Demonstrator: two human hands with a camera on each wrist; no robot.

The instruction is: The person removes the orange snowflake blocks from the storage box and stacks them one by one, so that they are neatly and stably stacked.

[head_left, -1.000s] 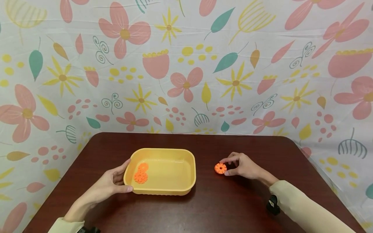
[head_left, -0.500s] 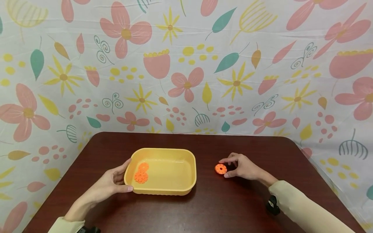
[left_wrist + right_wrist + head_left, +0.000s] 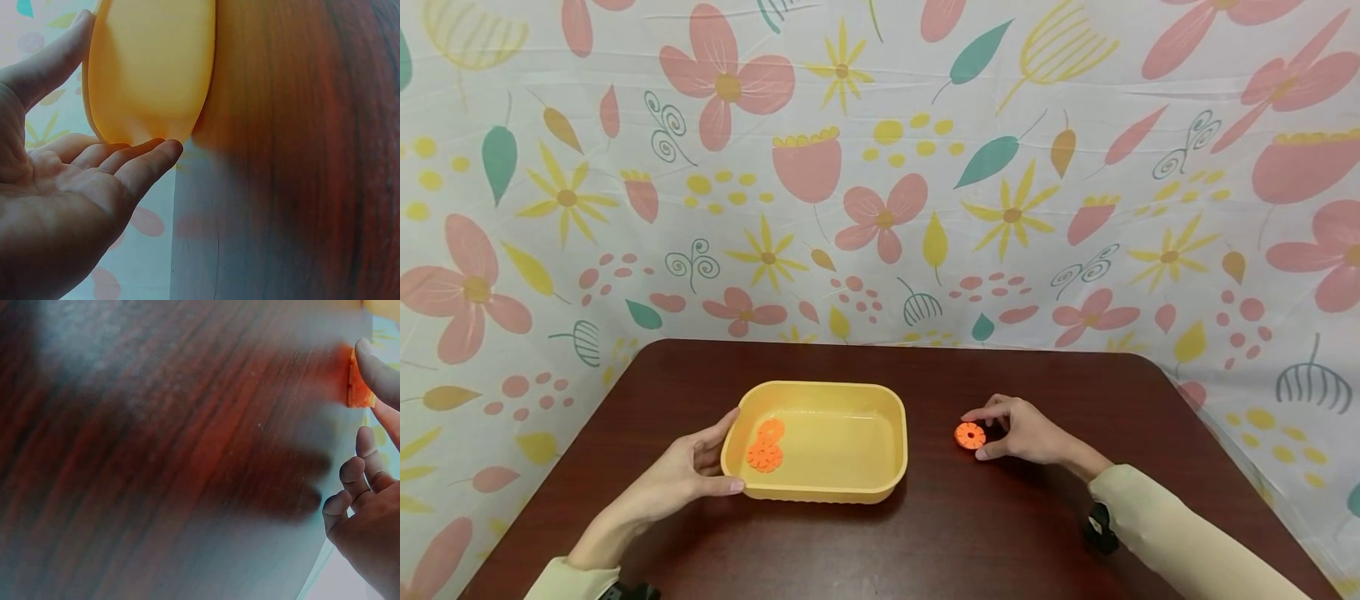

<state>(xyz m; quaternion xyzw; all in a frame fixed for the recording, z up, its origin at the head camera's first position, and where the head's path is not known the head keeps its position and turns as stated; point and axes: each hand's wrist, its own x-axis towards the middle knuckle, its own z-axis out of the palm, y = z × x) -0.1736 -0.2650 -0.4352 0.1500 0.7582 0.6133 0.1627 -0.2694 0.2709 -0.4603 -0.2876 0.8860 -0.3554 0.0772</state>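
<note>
My left hand (image 3: pixel 681 475) holds the left end of a yellow plastic tray (image 3: pixel 872 493), its thumb at the near left corner and its fingers along the end wall. The left wrist view shows those fingers against the tray wall (image 3: pixel 150 62). Several orange notched discs (image 3: pixel 765 457) lie overlapping in the tray's left part. To the right of the tray, my right hand (image 3: pixel 1026 431) pinches a small stack of orange snowflake discs (image 3: pixel 971 436) between thumb and index finger. Layered disc edges (image 3: pixel 359 384) show beside the thumb in the right wrist view; the other fingers are loosely bent.
A dark brown wooden table (image 3: pixel 925 550) carries everything, with rounded far corners. Behind it hangs a white cloth (image 3: pixel 880 125) printed with flowers and leaves. The tray walls stand between the discs inside and the right hand.
Both hands, the tray and the discs keep almost the same places. The whole head view has shifted very slightly to the right, and the held disc stack tilts slightly differently.
</note>
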